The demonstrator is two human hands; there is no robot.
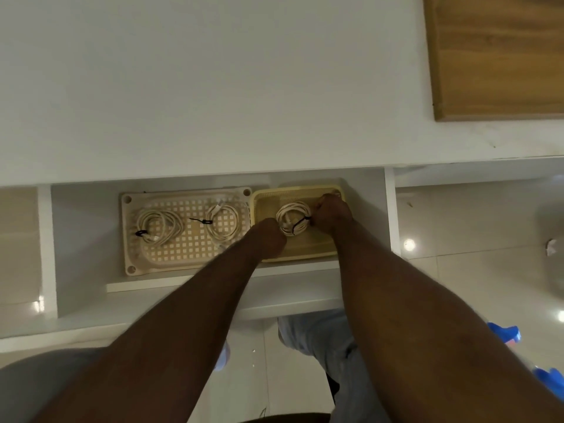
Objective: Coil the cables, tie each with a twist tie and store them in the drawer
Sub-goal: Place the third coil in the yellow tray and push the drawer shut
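An open white drawer point(82, 227) under the desk holds two baskets. Two coiled white cables lie in the beige perforated basket point(134, 264): one on the left point(157, 225) and one on the right point(222, 221), each bound with a black twist tie. Over the yellow basket point(305, 250) a third white coil point(291, 219) with a black tie point(300, 225) is held between both hands. My left hand point(270, 232) grips the coil's left side. My right hand point(331, 212) pinches the tie end at its right side.
The white desk top point(213, 87) spreads above the drawer, with a wooden board point(494, 56) at its far right. Glossy floor tiles lie on both sides, blue items point(503, 334) sit at the lower right, and my legs are below the drawer front.
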